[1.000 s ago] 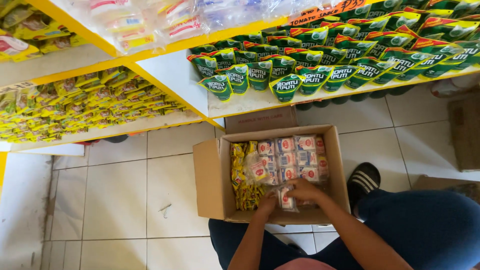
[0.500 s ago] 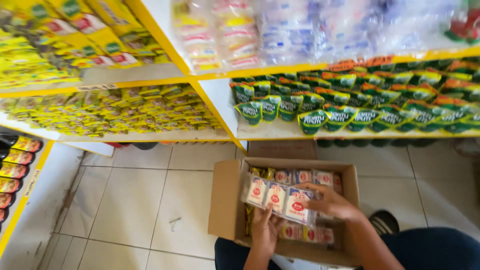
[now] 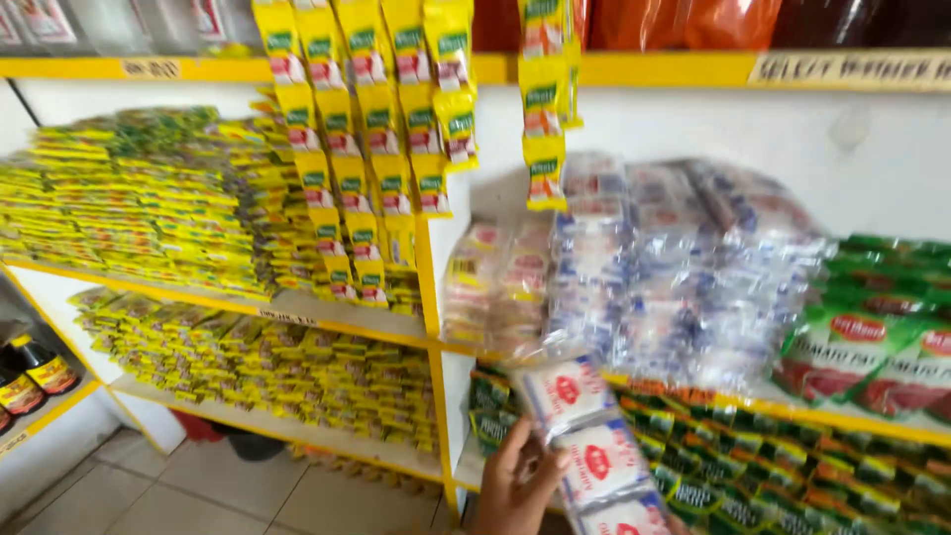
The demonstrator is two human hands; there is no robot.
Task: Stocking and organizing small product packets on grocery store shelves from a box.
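While the strip of white sachets [image 3: 594,456] is held up low in the middle of the view, just in front of the shelf edge [image 3: 327,322], the work in hand looks like the carrying stage: goods lifted to shelf height, not set down. The left hand [image 3: 515,490] has its grip pinched on the strip's left edge, thumb laid across the front of a sachet and the fingers hidden behind it. The right hand does not show.

The strip is a chain of flat, square, glossy film sachets, white with a red mark on each, joined edge to edge. It runs slantwise from upper left to lower right and flexes at the seams, so I judge it limp and slippery. Laying it anywhere flat would call for support under its loose end and a free gap to slide into.

Just behind it, clear crinkled plastic packs [image 3: 684,287] are piled loosely. To the right lie soft green pouches [image 3: 872,347], and below them rows of small dark green sachets [image 3: 792,466]. Yellow sachet strips [image 3: 367,149] hang from above in long ribbons. To the far left, flat yellow packets [image 3: 139,208] are stacked in dense rows on two shelves. Dark bottles [image 3: 40,367] stand at the left margin, above a pale tiled floor [image 3: 149,495]. Much of the view is blurred.
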